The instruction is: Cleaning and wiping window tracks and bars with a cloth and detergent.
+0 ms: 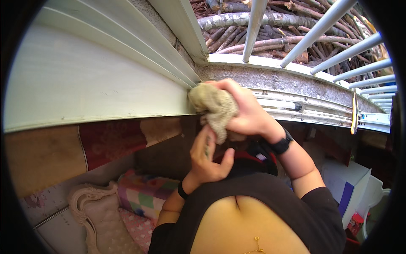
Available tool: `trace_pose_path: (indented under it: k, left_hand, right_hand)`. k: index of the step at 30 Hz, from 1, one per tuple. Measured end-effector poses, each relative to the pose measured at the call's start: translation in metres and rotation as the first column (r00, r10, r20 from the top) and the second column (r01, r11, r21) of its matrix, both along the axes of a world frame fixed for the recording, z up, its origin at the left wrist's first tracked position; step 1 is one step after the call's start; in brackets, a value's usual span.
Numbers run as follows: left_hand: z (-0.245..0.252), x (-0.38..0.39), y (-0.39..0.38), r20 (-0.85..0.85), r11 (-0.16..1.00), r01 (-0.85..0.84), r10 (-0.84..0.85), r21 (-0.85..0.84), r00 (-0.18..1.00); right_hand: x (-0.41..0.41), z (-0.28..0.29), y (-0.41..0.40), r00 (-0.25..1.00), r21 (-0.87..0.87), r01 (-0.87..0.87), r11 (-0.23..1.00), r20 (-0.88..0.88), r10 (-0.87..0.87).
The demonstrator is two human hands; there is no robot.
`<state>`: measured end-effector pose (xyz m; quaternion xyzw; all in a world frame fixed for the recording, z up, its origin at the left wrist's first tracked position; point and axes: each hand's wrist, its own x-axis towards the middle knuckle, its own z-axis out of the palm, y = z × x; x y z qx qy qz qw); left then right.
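My right hand [250, 109] grips a crumpled, dirty beige cloth [217, 103]. The cloth presses against the corner where a pale window frame [177, 71] meets the sliding-window track [317, 108]. Just below is my left hand [207, 162], its thumb spread from the fingers and its fingertips at the cloth's hanging end. A dark greenish mark runs along one of its fingers; I cannot tell what it is. The cloth hides the track's corner.
A yellow-handled tool [354, 114] rests across the track at the right. Metal bars [298, 38] stand beyond the sill, with piled branches [285, 19] outside. Below are a carved headboard [95, 209], a checkered quilt [146, 193] and a white box [344, 184].
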<state>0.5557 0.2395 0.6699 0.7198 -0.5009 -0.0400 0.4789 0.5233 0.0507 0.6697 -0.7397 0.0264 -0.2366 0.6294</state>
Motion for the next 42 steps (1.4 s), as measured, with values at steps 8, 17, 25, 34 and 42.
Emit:
trace_pose_path:
  k: [8, 17, 25, 34, 42]
  left_hand:
    - [0.013, -0.004, -0.033, 0.109, 0.955, 0.295, -0.291, -0.02, 0.95]
    - [-0.003, -0.004, -0.012, 0.172, 0.997, -0.051, 0.061, -0.057, 0.983]
    - [-0.02, 0.005, 0.003, 0.028, 0.985, -0.165, 0.167, -0.04, 0.986]
    - [-0.013, 0.003, -0.005, 0.05, 0.998, 0.043, -0.046, 0.044, 0.998]
    - [-0.027, -0.01, -0.008, 0.345, 0.995, -0.006, 0.04, -0.099, 0.938]
  right_hand:
    - [-0.053, -0.011, -0.019, 1.0, 0.357, 0.014, 0.934, 0.009, -0.018]
    - [0.0, -0.011, -0.01, 0.949, -0.019, -0.208, 0.978, 0.238, 0.207]
    - [0.027, -0.006, 0.013, 0.973, -0.283, 0.01, 0.959, 0.224, 0.056]
    - [-0.002, -0.001, -0.009, 0.985, -0.035, -0.065, 0.997, -0.164, 0.058]
    - [-0.006, -0.004, -0.006, 0.946, -0.122, -0.204, 0.971, 0.232, 0.228]
